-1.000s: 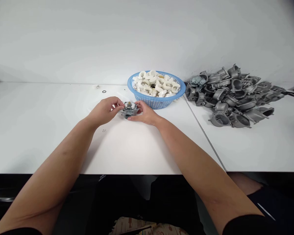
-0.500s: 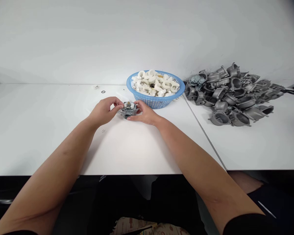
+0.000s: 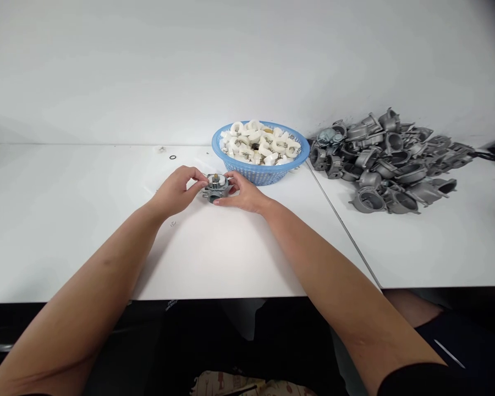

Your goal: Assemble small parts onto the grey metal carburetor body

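Note:
A small die-cast metal carburetor body [image 3: 215, 187] sits between my hands, just in front of the basket, with a brass-coloured fitting on its top. My left hand [image 3: 175, 191] pinches its left side with the fingertips. My right hand [image 3: 244, 193] holds its right side, with the fingers curled around it. The part's underside is hidden, so I cannot tell whether it rests on the white table [image 3: 231, 258] or is lifted slightly.
A blue plastic mesh basket [image 3: 260, 175] holds several white plastic parts [image 3: 256, 144]. A heap of grey metal carburetor bodies [image 3: 383, 165] lies to the right, past a table seam [image 3: 342, 225]. A black O-ring [image 3: 172, 157] and a small metal ring [image 3: 172, 224] lie near my left hand.
The whole view has shifted slightly as my head moved, with the table's front edge lower in the picture. My hands still hold the carburetor body in nearly the same place.

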### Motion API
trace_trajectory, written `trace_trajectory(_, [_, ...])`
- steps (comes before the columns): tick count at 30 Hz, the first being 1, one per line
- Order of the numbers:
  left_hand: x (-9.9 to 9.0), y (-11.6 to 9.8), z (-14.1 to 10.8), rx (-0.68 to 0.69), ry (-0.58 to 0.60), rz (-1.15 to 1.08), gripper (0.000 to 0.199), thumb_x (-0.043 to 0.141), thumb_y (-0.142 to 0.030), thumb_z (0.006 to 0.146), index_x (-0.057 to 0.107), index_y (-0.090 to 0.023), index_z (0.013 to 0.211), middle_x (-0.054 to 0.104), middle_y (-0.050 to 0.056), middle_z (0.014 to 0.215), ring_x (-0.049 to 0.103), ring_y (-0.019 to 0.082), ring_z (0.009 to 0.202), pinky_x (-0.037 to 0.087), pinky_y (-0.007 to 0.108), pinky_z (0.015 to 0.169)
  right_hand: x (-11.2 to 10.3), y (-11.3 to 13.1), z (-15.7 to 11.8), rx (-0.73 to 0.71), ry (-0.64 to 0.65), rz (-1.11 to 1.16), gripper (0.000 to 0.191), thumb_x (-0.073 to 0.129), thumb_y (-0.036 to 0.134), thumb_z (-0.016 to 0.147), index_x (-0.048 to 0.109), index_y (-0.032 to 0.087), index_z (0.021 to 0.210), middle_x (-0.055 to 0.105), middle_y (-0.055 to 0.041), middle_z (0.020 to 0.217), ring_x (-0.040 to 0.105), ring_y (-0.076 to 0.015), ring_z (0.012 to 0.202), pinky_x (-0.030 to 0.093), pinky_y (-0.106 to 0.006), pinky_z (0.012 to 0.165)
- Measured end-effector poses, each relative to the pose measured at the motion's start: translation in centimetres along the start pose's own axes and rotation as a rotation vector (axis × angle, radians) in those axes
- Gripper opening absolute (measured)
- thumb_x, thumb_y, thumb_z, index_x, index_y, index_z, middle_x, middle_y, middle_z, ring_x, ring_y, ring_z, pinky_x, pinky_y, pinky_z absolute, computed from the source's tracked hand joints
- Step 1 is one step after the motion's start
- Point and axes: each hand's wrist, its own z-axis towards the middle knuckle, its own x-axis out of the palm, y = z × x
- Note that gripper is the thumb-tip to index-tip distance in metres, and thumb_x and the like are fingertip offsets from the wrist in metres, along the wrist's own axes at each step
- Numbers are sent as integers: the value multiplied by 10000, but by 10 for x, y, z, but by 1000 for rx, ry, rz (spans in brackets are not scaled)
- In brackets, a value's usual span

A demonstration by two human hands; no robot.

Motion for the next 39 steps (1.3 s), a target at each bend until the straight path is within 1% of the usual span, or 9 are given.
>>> trace_trajectory(6, [-3,0,-1,53,-17,55,208,525,-393,902,656,-236,938,718,58,1054,624,250,995,493,369,854,1,-2,2,-26,-1,13,723,871,452,632,473,227,1192,622,-51,1152,588,-196,1023,487,-372,901])
trace_trajectory(11, [-4,0,-2,98,-22,85,198,534,-386,905,669,-244,934,724,52,1021,629,241,948,489,358,798,1,-7,4,-52,-4,14,739,873,468,633,476,221,1205,621,-62,1181,579,-208,1079,475,-386,939])
trace_trajectory(21, [-3,0,-1,169,-26,104,214,497,-376,930,649,-226,952,711,58,992,602,236,919,478,363,806,1,-3,1,-37,-15,2,747,878,442,633,473,209,1217,616,-59,1174,569,-200,1044,470,-381,940])
trace_trajectory(25, [-3,2,-1,202,-19,93,194,509,-356,931,645,-219,952,706,54,982,602,234,957,478,354,827,1,-2,1,-57,-41,1,772,874,493,632,507,220,1254,571,-74,1283,555,-228,1101,468,-403,966])
trace_trajectory(27, [-3,2,-2,209,-23,86,192,516,-354,932,649,-217,955,706,50,982,604,227,944,477,348,818,2,-3,2,-83,-57,56,715,845,515,671,538,234,1252,559,-65,1322,539,-238,1156,452,-401,1003])
trace_trajectory(31, [-3,0,-3,168,-14,58,201,529,-368,929,666,-222,958,710,39,957,599,190,805,478,326,743,5,-5,7,-118,-107,147,541,786,499,751,599,235,1185,597,-52,1292,512,-238,1234,405,-390,1075])
trace_trajectory(33, [-4,-2,-3,169,-17,50,199,543,-367,922,677,-223,956,717,37,956,599,183,787,476,319,728,6,-6,9,-158,-128,153,492,789,481,755,620,244,1151,616,-40,1276,515,-237,1243,387,-398,1096])
trace_trajectory(36, [-5,-2,-4,200,-37,43,197,567,-368,910,701,-227,942,731,38,958,619,192,833,475,315,729,7,-8,10,-169,-140,183,470,815,465,730,642,245,1108,642,-31,1238,527,-238,1233,370,-414,1114])
trace_trajectory(39, [-5,-1,-4,222,-63,29,191,593,-370,898,723,-231,915,743,35,936,633,197,852,476,311,726,8,-8,12,-105,-143,269,507,845,437,693,654,229,1114,647,-47,1240,517,-247,1251,379,-419,1112])
